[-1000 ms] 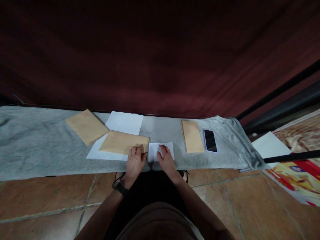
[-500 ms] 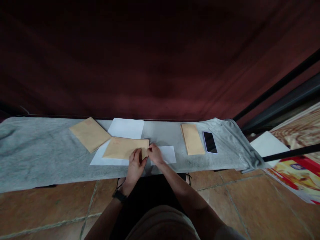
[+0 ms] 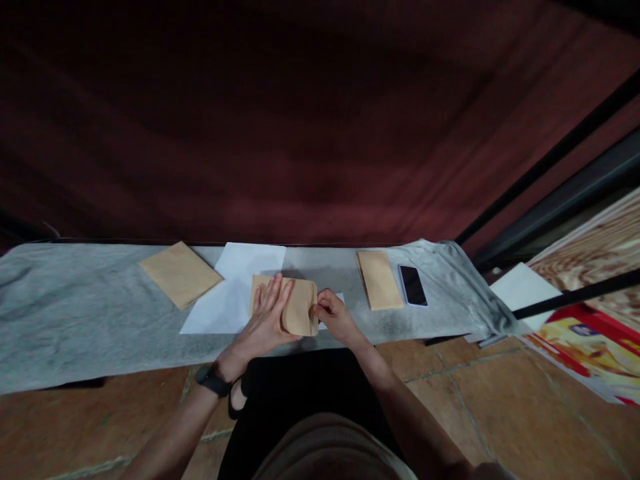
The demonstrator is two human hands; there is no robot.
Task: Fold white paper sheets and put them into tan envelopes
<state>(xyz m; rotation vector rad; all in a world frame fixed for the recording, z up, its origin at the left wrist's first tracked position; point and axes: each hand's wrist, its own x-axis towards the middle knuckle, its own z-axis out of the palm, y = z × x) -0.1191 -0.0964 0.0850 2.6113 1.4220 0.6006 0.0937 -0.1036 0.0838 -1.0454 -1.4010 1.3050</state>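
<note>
A brown paper envelope (image 3: 302, 308) is between my two hands over the grey cloth, its right part curled up. Across its left part lies my left hand (image 3: 265, 315), with fingers on top and the thumb side by the near edge, holding it. My right hand (image 3: 338, 319) pinches the envelope's right edge between thumb and fingers. Under and left of it are large white sheets of paper (image 3: 215, 307). A small white paper (image 3: 341, 297) is mostly covered by the envelope and my right hand.
More brown envelopes (image 3: 180, 275) lie to the left. A stack of narrower brown envelopes (image 3: 381, 280) and a phone (image 3: 413, 285) lie to the right. The narrow table has a grey cloth (image 3: 90, 307). Behind hangs a dark red curtain (image 3: 310, 167); black bars (image 3: 555, 160) slant on the right.
The envelope has moved right and its right end is now bent up. My left hand has spread across it, and my right hand has shifted right with the edge.
</note>
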